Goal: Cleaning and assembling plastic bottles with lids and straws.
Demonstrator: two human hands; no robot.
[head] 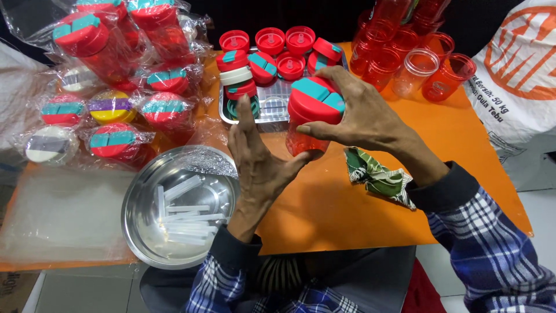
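A red translucent cup with a red and teal lid is held above the orange table. My right hand grips the lid from above and the side. My left hand supports the cup's base with the thumb, its fingers stretched upward and apart beside the cup.
A metal tray behind holds several red lids and rings. A steel bowl at the near left contains clear plastic straws. Wrapped lidded cups pile at the left, empty red cups stand at the back right, a green patterned cloth lies by my right wrist.
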